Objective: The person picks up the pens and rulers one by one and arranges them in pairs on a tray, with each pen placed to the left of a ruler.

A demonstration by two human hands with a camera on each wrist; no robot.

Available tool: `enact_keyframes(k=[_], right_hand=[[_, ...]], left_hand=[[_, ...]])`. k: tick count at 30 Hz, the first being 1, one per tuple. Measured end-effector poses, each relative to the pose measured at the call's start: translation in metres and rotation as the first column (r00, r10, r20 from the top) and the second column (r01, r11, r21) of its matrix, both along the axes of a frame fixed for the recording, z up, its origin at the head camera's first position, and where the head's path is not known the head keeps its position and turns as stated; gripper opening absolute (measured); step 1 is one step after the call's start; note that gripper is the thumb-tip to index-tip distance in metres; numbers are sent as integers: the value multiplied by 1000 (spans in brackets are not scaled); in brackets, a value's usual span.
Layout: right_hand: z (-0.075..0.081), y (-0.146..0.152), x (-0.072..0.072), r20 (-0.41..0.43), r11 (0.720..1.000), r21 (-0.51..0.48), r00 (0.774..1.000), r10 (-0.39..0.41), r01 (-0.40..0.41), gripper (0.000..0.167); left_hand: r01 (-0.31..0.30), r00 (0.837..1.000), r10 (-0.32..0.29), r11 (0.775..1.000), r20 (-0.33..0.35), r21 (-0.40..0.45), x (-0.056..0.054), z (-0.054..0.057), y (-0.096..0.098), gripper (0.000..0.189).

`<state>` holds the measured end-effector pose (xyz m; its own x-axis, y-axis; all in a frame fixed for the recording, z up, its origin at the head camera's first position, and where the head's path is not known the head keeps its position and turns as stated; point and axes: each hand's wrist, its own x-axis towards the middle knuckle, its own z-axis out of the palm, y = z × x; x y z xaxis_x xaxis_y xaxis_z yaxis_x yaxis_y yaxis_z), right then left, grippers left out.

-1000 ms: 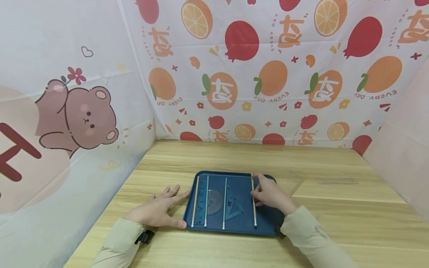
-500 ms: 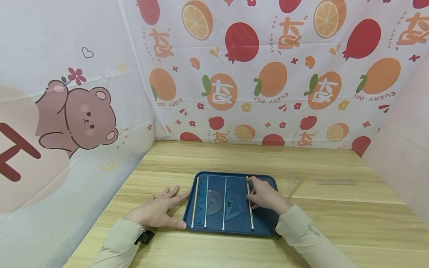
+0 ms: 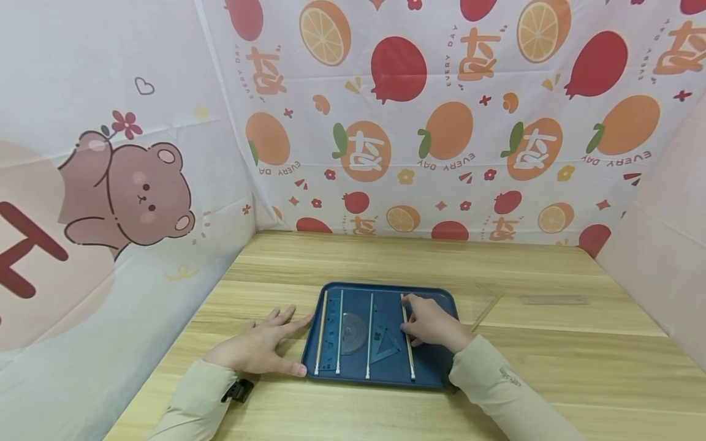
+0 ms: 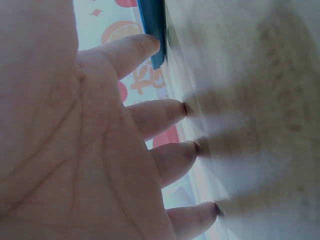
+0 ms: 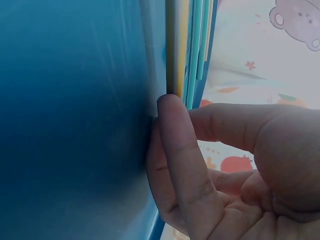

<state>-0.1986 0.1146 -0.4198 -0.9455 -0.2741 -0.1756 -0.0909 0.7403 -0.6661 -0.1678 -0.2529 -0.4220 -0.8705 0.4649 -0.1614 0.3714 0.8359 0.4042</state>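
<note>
My right hand (image 3: 432, 321) pinches a gold pencil (image 3: 410, 358) between thumb and fingers, low over the right part of a blue tray (image 3: 380, 383). In the right wrist view the pencil (image 5: 177, 50) runs up from the fingertips. With fingers spread, my left hand (image 3: 265, 346) rests at the tray's left edge, its thumb tip by the near-left corner. Another gold pencil (image 3: 322, 331) and two teal pencils, one left (image 3: 339, 343) and one central (image 3: 369, 343), lie lengthwise in the tray. Among them are a blue ruler (image 3: 331, 327), a clear protractor (image 3: 355, 334) and a blue set square (image 3: 388, 349).
Right of the tray, a clear set square (image 3: 485, 300) lies on the wooden table (image 3: 551, 367), partly behind my right hand. Farther right is a clear ruler (image 3: 554, 299). Printed cloth (image 3: 402, 202) hangs along the table's back and sides.
My right hand has moved left and slightly toward me, carrying the gold pencil closer to the central teal pencil. The left hand stays in place.
</note>
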Motion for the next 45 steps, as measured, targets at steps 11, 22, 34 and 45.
enact_keyframes(k=[11, 22, 34, 45], right_hand=[[0, -2, 0, -5, 999, 46, 1000, 9, -9, 60], [2, -4, 1, -16, 999, 49, 1000, 19, -18, 61], [0, -3, 1, 21, 1000, 6, 1000, 12, -12, 63], [3, -2, 2, 52, 1000, -20, 998, 24, -23, 65]], left_hand=[[1, 1000, -1, 1000, 8, 0, 0, 1, 0, 108], [0, 1000, 0, 1000, 2, -4, 0, 1, 0, 108], [-6, 1000, 6, 1000, 12, 2, 0, 1, 0, 108], [-8, 1000, 8, 1000, 15, 5, 1, 2, 1, 108]])
